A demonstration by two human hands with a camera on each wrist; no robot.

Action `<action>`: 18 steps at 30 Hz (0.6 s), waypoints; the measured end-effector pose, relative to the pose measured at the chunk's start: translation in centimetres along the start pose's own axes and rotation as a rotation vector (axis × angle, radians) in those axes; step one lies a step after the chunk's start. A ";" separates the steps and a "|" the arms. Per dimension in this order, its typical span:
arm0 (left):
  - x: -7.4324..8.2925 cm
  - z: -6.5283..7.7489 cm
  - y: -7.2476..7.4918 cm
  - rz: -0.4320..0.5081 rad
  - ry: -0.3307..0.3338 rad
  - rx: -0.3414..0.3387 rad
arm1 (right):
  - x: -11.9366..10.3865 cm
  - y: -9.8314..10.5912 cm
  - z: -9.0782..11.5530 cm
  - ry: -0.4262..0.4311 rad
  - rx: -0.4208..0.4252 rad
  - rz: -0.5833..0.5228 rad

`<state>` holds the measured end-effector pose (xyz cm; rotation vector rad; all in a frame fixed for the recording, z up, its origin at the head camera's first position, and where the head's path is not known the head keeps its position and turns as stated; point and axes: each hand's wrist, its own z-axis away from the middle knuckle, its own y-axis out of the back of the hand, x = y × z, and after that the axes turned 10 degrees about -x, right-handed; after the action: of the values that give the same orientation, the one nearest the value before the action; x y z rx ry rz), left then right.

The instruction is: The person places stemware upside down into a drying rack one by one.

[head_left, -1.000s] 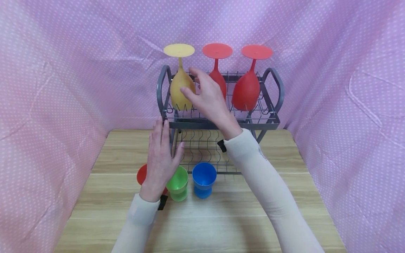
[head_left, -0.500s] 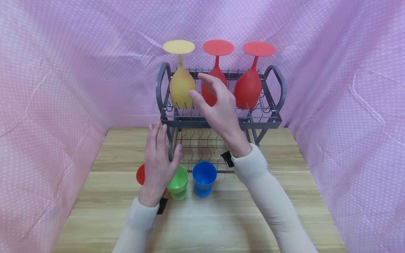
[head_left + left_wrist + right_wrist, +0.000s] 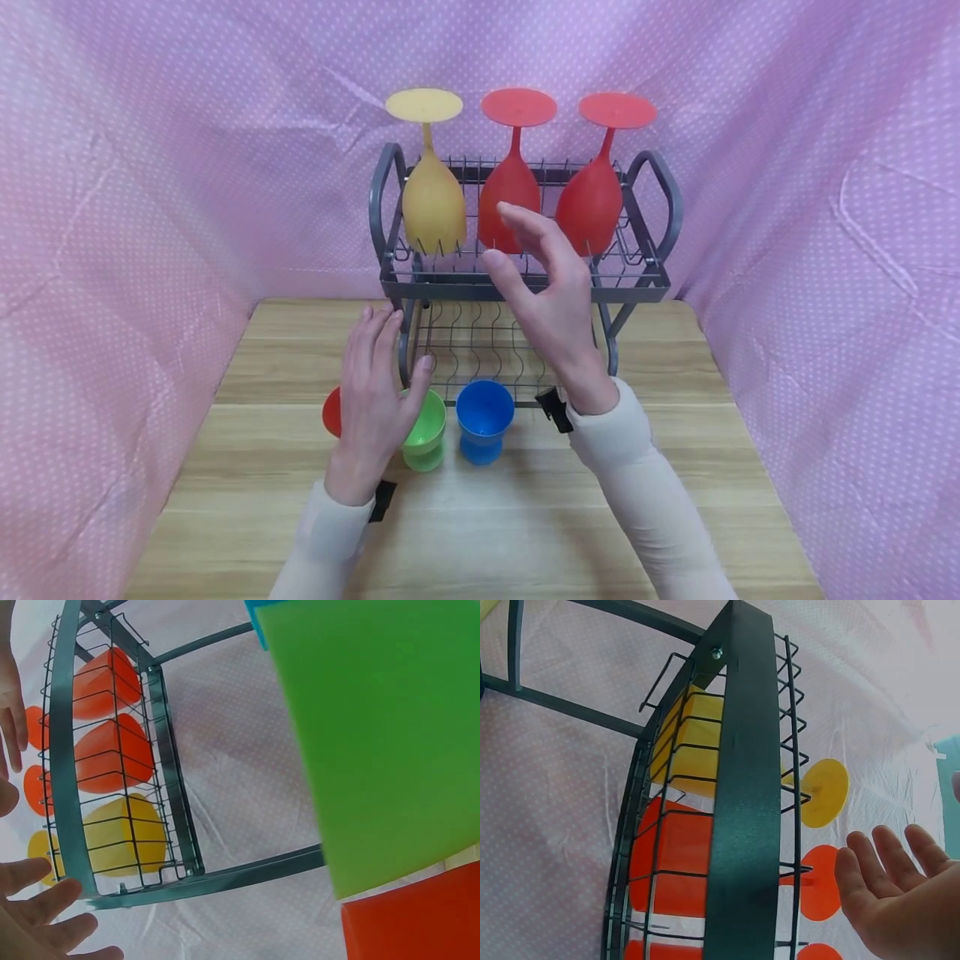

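My right hand [image 3: 555, 292] hovers in front of the rack's upper tier, thumb and fingers spread, holding nothing. Behind its fingertips a red goblet [image 3: 510, 192] stands upside down on the rack [image 3: 465, 292]. A yellow goblet [image 3: 433, 204] is to its left and another red goblet [image 3: 592, 204] to its right, both also base up. My left hand [image 3: 371, 400], fingers extended, is over the small cups at the rack's front left. It partly hides a red cup [image 3: 332, 412] and overlaps a green cup [image 3: 426, 425]. A blue cup [image 3: 484, 417] stands upright beside the green one.
The two-tier dark metal rack has curved side handles [image 3: 663, 204] and a lower wire shelf [image 3: 472, 350]. It stands at the back of a wooden table [image 3: 247, 483]. Pink dotted cloth [image 3: 150, 208] hangs behind and on both sides.
My right hand has drawn back from beside the yellow goblet, moving right and toward me. The left hand has lowered slightly toward me. Goblets and cups keep their places.
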<state>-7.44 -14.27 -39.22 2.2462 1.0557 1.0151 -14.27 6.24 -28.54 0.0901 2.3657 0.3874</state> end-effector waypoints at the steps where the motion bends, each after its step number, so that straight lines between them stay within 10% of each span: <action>1: 0.0 0.1 0.0 -0.001 0.002 -0.010 | 0.0 0.0 0.3 0.000 0.002 -0.006; 18: 0.9 2.2 -1.9 0.031 -0.002 -0.098 | 0.8 0.0 5.7 -0.049 -0.005 -0.108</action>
<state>-6.16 -12.60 -41.42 2.1910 0.9517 1.0536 -11.01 7.81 -33.05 -0.0301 2.3092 0.3351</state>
